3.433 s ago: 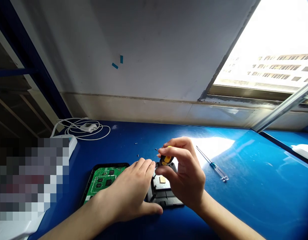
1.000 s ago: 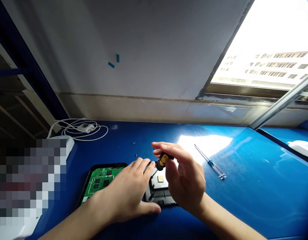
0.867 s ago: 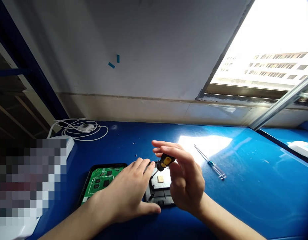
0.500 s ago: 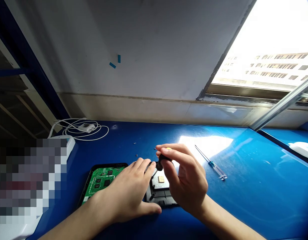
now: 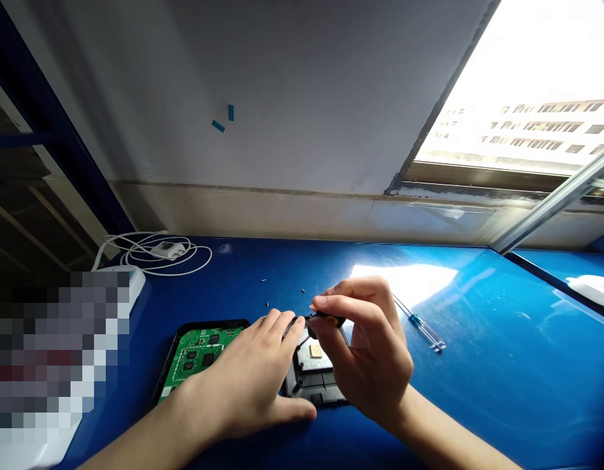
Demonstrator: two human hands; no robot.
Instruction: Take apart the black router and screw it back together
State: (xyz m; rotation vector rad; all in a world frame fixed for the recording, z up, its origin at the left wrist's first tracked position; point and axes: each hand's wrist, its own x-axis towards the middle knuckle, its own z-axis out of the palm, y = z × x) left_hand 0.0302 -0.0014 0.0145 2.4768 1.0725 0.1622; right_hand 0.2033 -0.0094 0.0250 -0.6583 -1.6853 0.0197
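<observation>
A black-and-yellow screwdriver handle (image 5: 331, 319) is pinched between the thumb and fingers of my right hand (image 5: 373, 346), its shaft slanting down left over a metal plate (image 5: 309, 359). That plate, with a small tan square pad (image 5: 316, 352), lies in a black plastic housing (image 5: 314, 390). My left hand (image 5: 262, 365) rests palm down across the housing's left side, thumb stretched along its lower part and fingertips near the screwdriver's tip; the tip is hidden. Left of it, a green circuit board (image 5: 198, 352) sits in a black case, partly covered by my left wrist.
A second screwdriver with a clear blue handle (image 5: 426, 331) lies on the blue table (image 5: 502, 365) at the right. Small screws (image 5: 303, 290) are scattered beyond my hands. A white cable with a charger (image 5: 168, 249) lies back left, near a pixelated area and a white device edge (image 5: 130, 281).
My right hand has shifted slightly right, and the screwdriver handle has tilted lower toward the right. My left hand has stayed in place.
</observation>
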